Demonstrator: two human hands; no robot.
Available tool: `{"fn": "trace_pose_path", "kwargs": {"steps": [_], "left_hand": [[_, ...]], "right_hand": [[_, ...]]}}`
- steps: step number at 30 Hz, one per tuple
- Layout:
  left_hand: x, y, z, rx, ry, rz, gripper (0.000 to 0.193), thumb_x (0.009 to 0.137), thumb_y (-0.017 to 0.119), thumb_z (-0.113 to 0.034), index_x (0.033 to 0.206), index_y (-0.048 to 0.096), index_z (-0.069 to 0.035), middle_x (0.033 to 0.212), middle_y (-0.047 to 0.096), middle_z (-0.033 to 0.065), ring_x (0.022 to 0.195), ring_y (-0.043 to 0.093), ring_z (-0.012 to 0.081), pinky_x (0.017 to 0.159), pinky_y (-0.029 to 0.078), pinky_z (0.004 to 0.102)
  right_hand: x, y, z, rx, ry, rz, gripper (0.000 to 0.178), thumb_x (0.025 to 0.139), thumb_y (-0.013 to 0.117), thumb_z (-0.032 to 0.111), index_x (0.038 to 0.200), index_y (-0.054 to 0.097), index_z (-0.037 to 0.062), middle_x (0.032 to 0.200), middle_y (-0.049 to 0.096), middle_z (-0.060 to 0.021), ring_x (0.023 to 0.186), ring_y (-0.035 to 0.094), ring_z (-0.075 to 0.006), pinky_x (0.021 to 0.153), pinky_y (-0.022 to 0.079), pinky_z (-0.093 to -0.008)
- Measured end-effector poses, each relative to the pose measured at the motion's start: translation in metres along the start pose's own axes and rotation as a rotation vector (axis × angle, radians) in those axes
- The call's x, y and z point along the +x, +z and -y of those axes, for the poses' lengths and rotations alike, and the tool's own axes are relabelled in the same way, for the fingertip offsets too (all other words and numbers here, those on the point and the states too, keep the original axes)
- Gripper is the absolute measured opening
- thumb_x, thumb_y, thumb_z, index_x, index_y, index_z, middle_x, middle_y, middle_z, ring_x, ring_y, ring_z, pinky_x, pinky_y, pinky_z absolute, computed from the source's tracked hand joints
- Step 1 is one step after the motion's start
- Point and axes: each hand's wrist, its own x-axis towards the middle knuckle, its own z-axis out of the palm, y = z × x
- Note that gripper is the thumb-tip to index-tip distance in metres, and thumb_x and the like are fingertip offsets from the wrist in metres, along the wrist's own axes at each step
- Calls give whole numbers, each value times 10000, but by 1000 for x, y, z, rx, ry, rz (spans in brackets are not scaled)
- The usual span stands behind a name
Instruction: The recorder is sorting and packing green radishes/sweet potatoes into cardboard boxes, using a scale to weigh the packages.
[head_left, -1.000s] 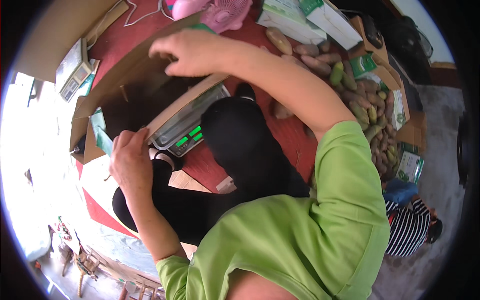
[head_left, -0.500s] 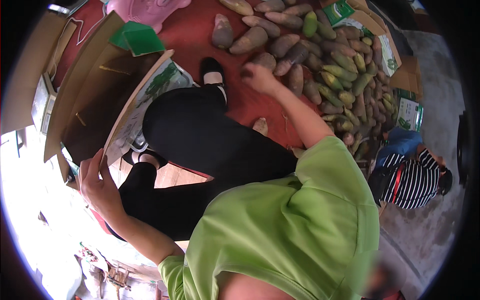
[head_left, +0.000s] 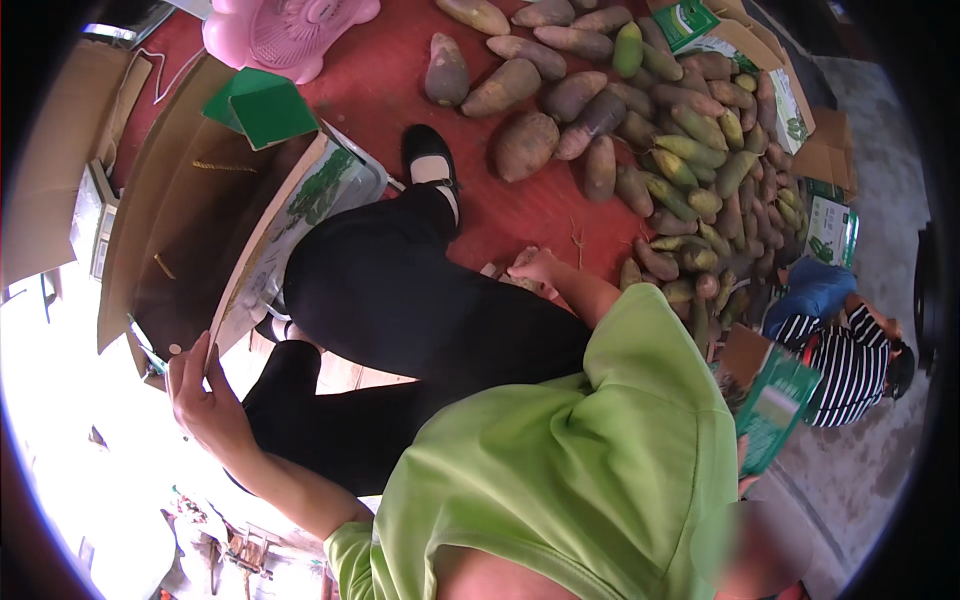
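Observation:
My left hand (head_left: 207, 400) pinches the edge of a large open cardboard box (head_left: 250, 250) at the left, thumb on one side and fingers on the other. Its inside is brown and looks dark; the outer wall carries a printed green leaf picture. Beside my right thigh, my right hand (head_left: 538, 267) is closed around a small pale radish (head_left: 522, 283), partly hidden by fingers and leg. Beyond it, a big heap of purple-brown and green radishes (head_left: 690, 150) covers the red floor covering, with one large round radish (head_left: 526, 146) at its near left.
A pink plastic stool (head_left: 290, 35) stands at the far left. Green card flaps (head_left: 270, 108) stick up by the box. Cartons (head_left: 790, 110) line the heap's right side. A person in a striped top (head_left: 850, 370) is at the right; another person's hand holds a green box (head_left: 775, 405).
My right hand has moved from beside the large round radish back toward my thigh and closed on the small pale one. A green box has come into view at the right.

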Motion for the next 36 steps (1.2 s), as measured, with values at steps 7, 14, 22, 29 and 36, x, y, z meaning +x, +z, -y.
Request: {"fn": "trace_pose_path", "kwargs": {"steps": [7,14,22,29,36], "left_hand": [[1,1,-3,16,16,1,152,802,644,-29,943,696,-53,800,603,51,765,578,211,689,456,332],[5,-1,-4,-4,21,18,166,801,635,-22,952,695,-53,805,603,57,753,572,224,689,454,345],[1,-7,1,-37,23,-15,242,729,618,32,944,689,-52,826,594,78,782,589,246,695,461,346],[1,-7,-3,-77,-102,36,189,731,657,-43,906,694,-104,791,567,34,807,582,229,681,471,357],[2,-14,1,-29,-76,26,163,736,657,-61,888,693,-109,782,563,31,800,578,228,663,466,371]], "right_hand": [[16,8,-15,-616,-201,109,620,595,815,257,1091,506,50,1097,547,-111,1125,497,-240,817,468,-470],[12,-38,30,359,111,-340,835,591,835,175,1252,339,53,1154,516,-133,1018,568,-274,755,528,-405],[-40,-134,193,821,-432,-316,730,683,788,124,1274,364,67,1159,526,-96,1028,558,-219,816,498,-364],[-136,-176,356,775,-1088,-322,695,688,758,67,1275,388,29,1209,512,-106,1124,516,-213,919,461,-344],[-189,-113,501,66,-1267,51,661,631,791,130,1192,468,-4,1096,579,-122,1002,594,-207,875,488,-347]]}}
